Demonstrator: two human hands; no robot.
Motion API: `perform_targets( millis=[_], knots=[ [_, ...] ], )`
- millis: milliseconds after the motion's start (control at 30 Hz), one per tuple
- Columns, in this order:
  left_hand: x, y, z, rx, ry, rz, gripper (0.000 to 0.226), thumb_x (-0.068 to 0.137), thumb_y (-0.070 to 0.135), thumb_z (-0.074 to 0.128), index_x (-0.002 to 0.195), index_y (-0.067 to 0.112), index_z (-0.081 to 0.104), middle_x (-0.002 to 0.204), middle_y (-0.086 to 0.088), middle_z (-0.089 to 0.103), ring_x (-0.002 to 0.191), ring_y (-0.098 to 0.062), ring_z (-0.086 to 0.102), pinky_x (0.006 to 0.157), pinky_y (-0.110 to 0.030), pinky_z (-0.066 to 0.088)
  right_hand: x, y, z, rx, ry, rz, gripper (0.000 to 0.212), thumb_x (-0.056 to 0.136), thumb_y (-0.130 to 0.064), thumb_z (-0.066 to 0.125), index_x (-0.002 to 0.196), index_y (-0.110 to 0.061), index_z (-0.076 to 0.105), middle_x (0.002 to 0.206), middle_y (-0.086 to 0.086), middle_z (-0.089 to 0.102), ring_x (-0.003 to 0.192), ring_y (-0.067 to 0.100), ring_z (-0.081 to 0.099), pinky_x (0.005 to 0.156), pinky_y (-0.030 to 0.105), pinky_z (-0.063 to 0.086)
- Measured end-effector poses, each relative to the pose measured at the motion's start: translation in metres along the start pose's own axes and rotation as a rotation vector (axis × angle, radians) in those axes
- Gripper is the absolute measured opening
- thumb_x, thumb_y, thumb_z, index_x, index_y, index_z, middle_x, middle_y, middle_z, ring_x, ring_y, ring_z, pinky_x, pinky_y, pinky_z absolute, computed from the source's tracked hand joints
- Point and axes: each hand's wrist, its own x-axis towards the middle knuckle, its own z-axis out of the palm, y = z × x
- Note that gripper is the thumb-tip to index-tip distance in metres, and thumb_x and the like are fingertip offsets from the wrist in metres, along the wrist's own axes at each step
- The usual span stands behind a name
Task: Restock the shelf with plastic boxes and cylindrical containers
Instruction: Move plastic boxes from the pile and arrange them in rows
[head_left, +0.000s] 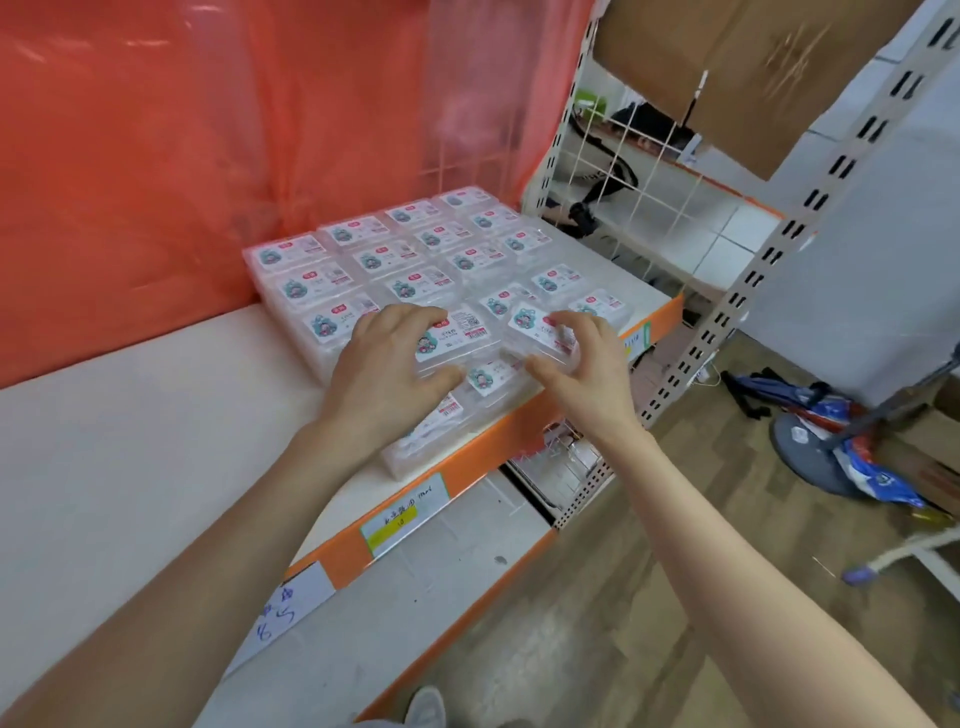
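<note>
Covering part of the front row, the two hands hide the lids beneath them, and what the clear plastic boxes (410, 260) hold cannot be made out (the label print is only a blur of teal, pink and white). How many layers the stacks have is hard to tell through the see-through walls. Both arms are cut off by the lower frame before the elbows.

The boxes stand in close rows on the white shelf (130, 441), running from the centre of the view toward 1 o'clock, with the red plastic sheet (182, 156) behind them at 11 o'clock.

The left hand (387, 364) has its fingers bent over the top of a front box (452, 332) and its thumb hooked on the near edge, gripping it. The right hand (584, 364), at 3 o'clock from the left, grips a second box (535, 327) between curled fingers on top and a thumb at the near side; this box sits tilted above its neighbours.

Both palms face down. The left forearm comes in from 7 o'clock, the right from 5 o'clock. A yellow price tag (397, 514) sits on the orange shelf edge (467, 457), at 6 o'clock from the left hand.
</note>
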Motion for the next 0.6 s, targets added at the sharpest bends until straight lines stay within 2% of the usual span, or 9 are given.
perform_targets(
  millis=[233,367,600],
  knots=[
    [0.021,0.01,0.014,0.076,-0.012,-0.022,0.053,0.085,0.034,0.059,0.134,0.019,0.044,0.138,-0.003,0.042,0.125,-0.023,0.033,0.098,-0.028,0.025,0.047,0.024,0.005,-0.048,-0.084,-0.057,0.049,0.081,-0.018,0.065,0.128,-0.016,0.05,0.129,0.009,0.045,0.12,0.025,0.039,0.095,0.025,0.027],
    [0.036,0.019,0.024,0.162,-0.015,-0.031,0.055,0.087,0.036,0.055,0.137,0.02,0.039,0.14,-0.003,0.04,0.126,-0.022,0.033,0.099,-0.03,0.027,0.072,0.039,0.002,-0.057,-0.104,-0.079,0.047,0.082,-0.016,0.062,0.127,-0.015,0.05,0.129,0.011,0.043,0.119,0.029,0.038,0.099,0.037,0.03],
    [0.065,0.045,0.045,0.226,0.007,-0.108,0.057,0.089,0.037,0.052,0.141,0.021,0.033,0.142,-0.004,0.035,0.128,-0.024,0.032,0.101,-0.031,0.027,0.126,0.068,-0.017,-0.053,-0.143,-0.17,0.048,0.082,-0.016,0.063,0.128,-0.013,0.049,0.13,0.012,0.043,0.122,0.03,0.036,0.101,0.04,0.029]
  ],
)
